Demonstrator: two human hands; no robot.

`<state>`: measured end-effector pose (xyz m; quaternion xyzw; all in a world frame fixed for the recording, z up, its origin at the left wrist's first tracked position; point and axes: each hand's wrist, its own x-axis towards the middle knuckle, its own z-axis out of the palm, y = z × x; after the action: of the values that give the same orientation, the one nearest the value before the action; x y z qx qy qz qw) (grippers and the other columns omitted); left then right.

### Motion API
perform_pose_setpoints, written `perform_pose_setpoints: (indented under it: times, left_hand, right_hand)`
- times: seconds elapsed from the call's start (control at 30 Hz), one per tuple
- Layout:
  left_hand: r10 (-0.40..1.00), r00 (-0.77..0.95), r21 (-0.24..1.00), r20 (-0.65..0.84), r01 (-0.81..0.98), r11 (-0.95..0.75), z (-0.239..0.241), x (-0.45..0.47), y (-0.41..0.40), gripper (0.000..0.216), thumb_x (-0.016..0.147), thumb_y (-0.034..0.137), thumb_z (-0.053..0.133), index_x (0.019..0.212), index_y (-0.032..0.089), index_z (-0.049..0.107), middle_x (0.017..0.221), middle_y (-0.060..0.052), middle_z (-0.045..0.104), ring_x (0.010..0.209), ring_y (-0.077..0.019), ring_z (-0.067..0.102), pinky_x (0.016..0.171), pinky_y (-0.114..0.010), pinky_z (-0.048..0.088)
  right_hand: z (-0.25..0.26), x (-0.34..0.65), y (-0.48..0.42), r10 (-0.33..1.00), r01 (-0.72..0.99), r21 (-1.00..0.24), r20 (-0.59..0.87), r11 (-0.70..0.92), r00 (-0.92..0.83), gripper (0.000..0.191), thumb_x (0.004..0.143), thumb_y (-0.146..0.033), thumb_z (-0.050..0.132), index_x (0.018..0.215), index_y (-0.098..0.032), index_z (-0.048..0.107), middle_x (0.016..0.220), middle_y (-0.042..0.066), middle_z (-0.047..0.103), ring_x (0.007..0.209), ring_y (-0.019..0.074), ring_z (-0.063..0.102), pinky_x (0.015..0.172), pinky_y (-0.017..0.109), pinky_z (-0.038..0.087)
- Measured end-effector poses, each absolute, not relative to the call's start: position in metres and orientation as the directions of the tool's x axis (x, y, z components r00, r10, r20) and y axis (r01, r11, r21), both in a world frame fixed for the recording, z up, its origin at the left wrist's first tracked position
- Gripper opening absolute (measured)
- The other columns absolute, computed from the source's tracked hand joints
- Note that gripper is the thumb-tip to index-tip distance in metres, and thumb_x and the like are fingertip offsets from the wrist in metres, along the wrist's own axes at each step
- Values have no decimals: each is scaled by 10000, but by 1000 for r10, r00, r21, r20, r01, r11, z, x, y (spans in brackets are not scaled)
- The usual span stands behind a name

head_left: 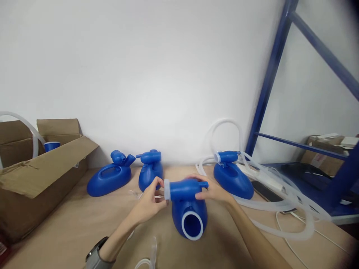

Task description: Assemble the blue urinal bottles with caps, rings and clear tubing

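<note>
A blue plastic urinal bottle (176, 220) stands on the table in front of me, its round white-rimmed mouth facing me. Across its top lies a blue cylindrical spout piece (183, 189), with a ribbed nozzle at the right end. A translucent white cap (167, 189) sits at the left end of that piece. My left hand (151, 200) pinches the cap between thumb and fingers. Around the nozzle end, my right hand (213, 189) grips the spout piece, its thumb in front and fingers behind. Whether the cap is fully seated cannot be made out.
More blue urinal bottles (109, 183) stand along the wall, one at right with a clear hose (297, 233) coiled beside it. At left is an open cardboard box (42, 198). A phone (267, 192), white cables and a blue metal frame (269, 82) are at right.
</note>
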<state>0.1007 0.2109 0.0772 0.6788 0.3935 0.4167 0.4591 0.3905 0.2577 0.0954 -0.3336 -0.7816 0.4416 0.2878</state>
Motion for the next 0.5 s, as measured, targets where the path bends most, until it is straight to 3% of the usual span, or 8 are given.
perform_pose_setpoints:
  times: [0.07, 0.17, 0.23, 0.4, 0.5]
  left_hand:
    - [916, 338, 935, 217, 196, -294, 70, 106, 211, 406, 771, 279, 645, 1064, 259, 365, 1007, 9, 556, 838, -149, 611, 712, -263, 487]
    - [908, 362, 887, 212, 319, -334, 70, 106, 208, 619, 830, 316, 606, 1391, 265, 349, 1243, -77, 555, 947, -198, 632, 815, -337, 523]
    - [903, 400, 828, 158, 445, -342, 72, 103, 205, 721, 883, 335, 568, 1543, 267, 284, 1269, -101, 582, 970, -227, 629, 873, -382, 516]
    - [928, 348, 753, 137, 572, -325, 67, 107, 203, 696, 1008, 552, 488, 1596, 226, 306, 1128, -105, 703, 988, -300, 661, 947, -455, 488]
    - [939, 285, 828, 192, 467, -311, 54, 116, 207, 705, 1034, 677, 364, 1563, 212, 363, 1374, -162, 640, 1259, -351, 605, 1122, -520, 406]
  right_hand:
    - [89, 385, 261, 764, 207, -890, 206, 406, -612, 862, 639, -660, 823, 1353, -209, 651, 1391, 111, 630, 1291, 347, 579, 1116, 463, 463]
    - [82, 381, 263, 757, 170, -892, 238, 418, -609, 822, 647, -659, 801, 1315, -206, 645, 1319, 99, 645, 1210, 325, 594, 1058, 433, 478]
    - [78, 379, 263, 763, 152, -898, 249, 413, -596, 799, 645, -641, 806, 1297, -212, 635, 1287, 92, 641, 1164, 308, 595, 1009, 408, 490]
    - [71, 366, 254, 798, 92, -927, 259, 364, -544, 812, 643, -738, 753, 1253, -222, 607, 1178, 82, 635, 1012, 278, 613, 890, 375, 514]
    - [71, 356, 246, 849, 98, -932, 270, 349, -454, 759, 689, -782, 673, 1197, -222, 611, 1045, 75, 643, 901, 267, 614, 854, 392, 529]
